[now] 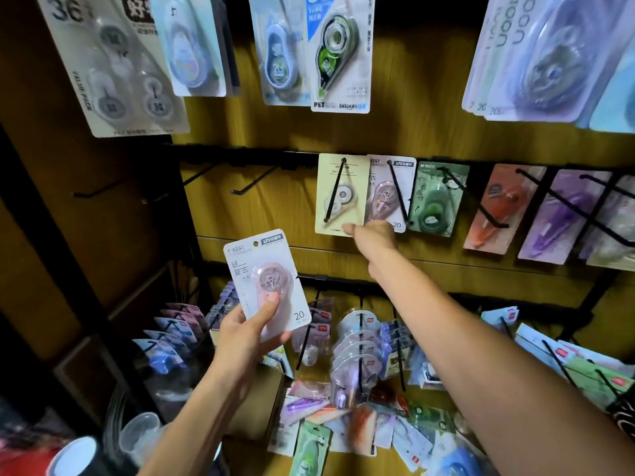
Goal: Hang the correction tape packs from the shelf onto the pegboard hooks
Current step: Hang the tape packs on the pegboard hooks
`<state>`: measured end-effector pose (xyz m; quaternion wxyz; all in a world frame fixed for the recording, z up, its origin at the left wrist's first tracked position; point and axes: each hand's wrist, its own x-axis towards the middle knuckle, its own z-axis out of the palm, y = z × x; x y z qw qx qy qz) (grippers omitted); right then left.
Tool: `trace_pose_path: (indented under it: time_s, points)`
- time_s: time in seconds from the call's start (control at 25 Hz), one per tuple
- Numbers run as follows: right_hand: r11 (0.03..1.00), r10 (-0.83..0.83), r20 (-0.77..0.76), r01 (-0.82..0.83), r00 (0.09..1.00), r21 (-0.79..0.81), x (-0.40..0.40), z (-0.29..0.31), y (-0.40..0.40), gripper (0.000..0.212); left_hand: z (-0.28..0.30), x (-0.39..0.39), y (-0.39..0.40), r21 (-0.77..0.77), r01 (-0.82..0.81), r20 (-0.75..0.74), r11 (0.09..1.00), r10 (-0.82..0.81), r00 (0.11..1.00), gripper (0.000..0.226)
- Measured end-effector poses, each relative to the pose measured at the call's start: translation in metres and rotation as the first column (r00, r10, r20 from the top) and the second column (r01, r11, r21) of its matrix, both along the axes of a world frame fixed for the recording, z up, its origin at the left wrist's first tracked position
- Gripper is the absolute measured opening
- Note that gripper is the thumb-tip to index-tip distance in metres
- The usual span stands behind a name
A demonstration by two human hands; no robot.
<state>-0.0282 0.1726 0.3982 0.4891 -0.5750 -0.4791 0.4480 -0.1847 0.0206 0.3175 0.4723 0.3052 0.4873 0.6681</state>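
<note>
Dim warm light; left side in deep shadow. Glare on upper packs (340, 53). My right hand (372, 235) motion-blurred. Wide-angle bending at edges.

Two hands (247, 334), three empty hooks (254, 182)

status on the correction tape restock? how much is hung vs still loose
Partway. Done: the middle row holds hung packs, including a cream pack and a pink pack. In hand: the left hand holds a matching pink pack; the right hand reaches to the bottom of the hung ones. Left: a loose pile lies on the shelf, and bare hooks wait at the row's left.
</note>
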Motion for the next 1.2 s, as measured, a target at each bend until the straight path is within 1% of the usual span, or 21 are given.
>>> trace_pose_path:
  time_s: [0.04, 0.08, 0.12, 0.2, 0.28, 0.36, 0.44, 0.56, 0.64, 0.76, 0.84, 0.88, 0.92, 0.96, 1.0, 1.04, 1.08, 1.12, 1.2]
  points:
    - [1.000, 0.012, 0.031, -0.012, 0.999, -0.008, 0.007, -0.007, -0.015, 0.040, 0.003, 0.006, -0.004, -0.006, 0.010, 0.007, 1.000, -0.010, 1.000, 0.016]
    - [0.998, 0.058, 0.034, -0.057, 0.998, -0.015, 0.015, -0.014, -0.032, 0.032, 0.005, 0.012, -0.008, -0.014, 0.024, 0.011, 1.000, -0.024, 1.000, 0.015]
    - [0.990, 0.138, 0.026, -0.138, 0.990, -0.025, 0.023, -0.019, -0.052, 0.025, 0.007, 0.018, -0.012, -0.024, 0.041, 0.016, 0.999, -0.041, 0.999, 0.015]
    - [0.942, 0.333, -0.020, -0.334, 0.943, -0.037, 0.038, -0.024, -0.094, 0.019, 0.011, 0.031, -0.020, -0.043, 0.102, 0.016, 0.994, -0.101, 0.995, 0.019]
    - [0.902, 0.431, -0.035, -0.432, 0.902, -0.017, 0.047, -0.025, -0.123, 0.015, 0.015, 0.046, -0.026, -0.071, 0.190, -0.020, 0.979, -0.191, 0.981, 0.021]
    - [0.895, 0.446, -0.086, -0.445, 0.891, 0.035, 0.055, -0.020, -0.142, 0.014, 0.021, 0.065, -0.034, -0.093, 0.271, -0.068, 0.958, -0.277, 0.958, 0.022]
    - [0.907, 0.422, -0.123, -0.416, 0.898, 0.073, 0.064, -0.013, -0.153, 0.022, 0.027, 0.082, -0.042, -0.087, 0.314, -0.080, 0.946, -0.321, 0.944, 0.022]
    - [0.908, 0.416, -0.100, -0.405, 0.904, 0.108, 0.082, -0.002, -0.165, 0.032, 0.036, 0.097, -0.051, -0.050, 0.348, -0.085, 0.936, -0.351, 0.933, 0.027]
    - [0.912, 0.401, -0.073, -0.390, 0.913, 0.130, 0.094, 0.001, -0.174, 0.031, 0.039, 0.100, -0.054, -0.029, 0.363, -0.113, 0.931, -0.364, 0.925, 0.029]
    - [0.915, 0.370, -0.082, -0.347, 0.926, 0.206, 0.116, 0.005, -0.184, 0.026, 0.034, 0.094, -0.054, -0.051, 0.315, -0.203, 0.948, -0.319, 0.926, 0.030]
    - [0.909, 0.364, -0.095, -0.331, 0.927, 0.252, 0.128, 0.012, -0.189, 0.024, 0.028, 0.087, -0.052, -0.086, 0.217, -0.340, 0.972, -0.234, 0.911, 0.031]
    - [0.906, 0.364, -0.102, -0.326, 0.926, 0.271, 0.132, 0.017, -0.190, 0.024, 0.026, 0.084, -0.052, -0.102, 0.151, -0.457, 0.983, -0.181, 0.871, 0.028]
    - [0.902, 0.365, -0.107, -0.322, 0.925, 0.288, 0.133, 0.022, -0.190, 0.024, 0.025, 0.083, -0.052, -0.114, 0.089, -0.592, 0.989, -0.140, 0.793, 0.027]
    - [0.898, 0.366, -0.105, -0.322, 0.925, 0.300, 0.133, 0.027, -0.190, 0.024, 0.024, 0.082, -0.054, -0.121, 0.038, -0.720, 0.992, -0.114, 0.684, 0.033]
    - [0.896, 0.366, -0.102, -0.321, 0.925, 0.307, 0.131, 0.030, -0.188, 0.024, 0.024, 0.081, -0.056, -0.119, 0.006, -0.809, 0.993, -0.100, 0.579, 0.040]
    - [0.897, 0.364, -0.101, -0.319, 0.926, 0.307, 0.129, 0.034, -0.186, 0.025, 0.024, 0.082, -0.059, -0.107, -0.008, -0.858, 0.994, -0.088, 0.506, 0.044]
    - [0.899, 0.361, -0.101, -0.318, 0.927, 0.300, 0.126, 0.036, -0.184, 0.027, 0.024, 0.082, -0.061, -0.096, -0.012, -0.881, 0.995, -0.080, 0.467, 0.046]
    - [0.902, 0.362, -0.098, -0.322, 0.927, 0.289, 0.123, 0.037, -0.182, 0.026, 0.024, 0.083, -0.062, -0.089, -0.012, -0.890, 0.996, -0.074, 0.450, 0.046]
    - [0.903, 0.373, -0.094, -0.338, 0.923, 0.265, 0.116, 0.035, -0.179, 0.022, 0.024, 0.083, -0.063, -0.080, -0.010, -0.893, 0.997, -0.067, 0.445, 0.046]
